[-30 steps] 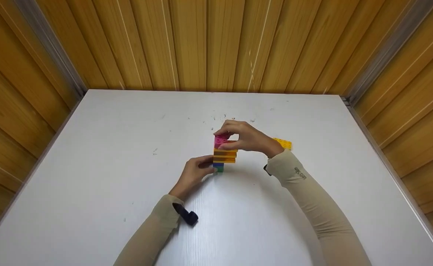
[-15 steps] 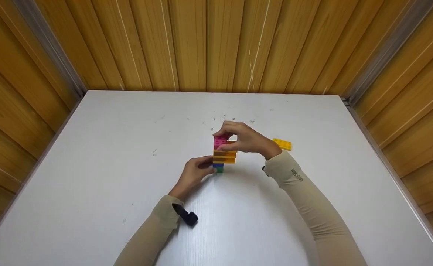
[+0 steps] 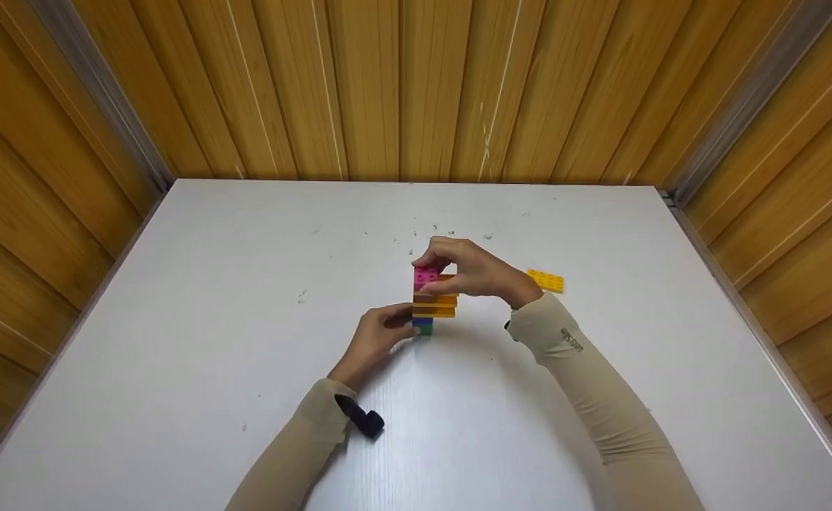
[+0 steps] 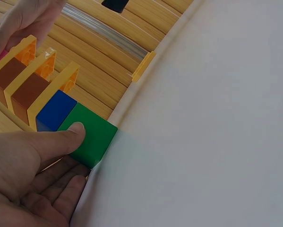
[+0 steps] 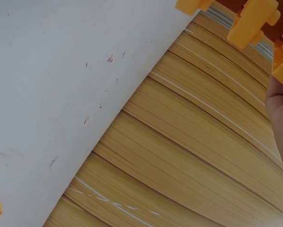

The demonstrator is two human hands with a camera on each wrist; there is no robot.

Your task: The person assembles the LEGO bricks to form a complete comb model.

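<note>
A tower of toy building bricks stands on the table in the head view. At its foot is a green brick [image 4: 96,130], with a blue brick [image 4: 56,111] above it. Yellow plates [image 5: 254,19] and brown bricks [image 4: 30,92] alternate higher up, the plates jutting out to the right. My left hand [image 3: 370,342] grips the base, thumb on the green brick and fingers behind it. At the top, a pink brick [image 3: 426,275] is pinched between the thumb and fingers of my right hand [image 3: 481,270], which partly hide it.
A loose yellow plate [image 3: 545,281] with studs lies on the white table [image 3: 245,248], right of the tower behind the right wrist. Wood-patterned panels [image 3: 359,85] rise at the table's back and both sides.
Both hands keep their hold on the tower, which stays in place. The right wrist has dropped slightly, uncovering more of the loose yellow plate. The head view has shifted a little.
</note>
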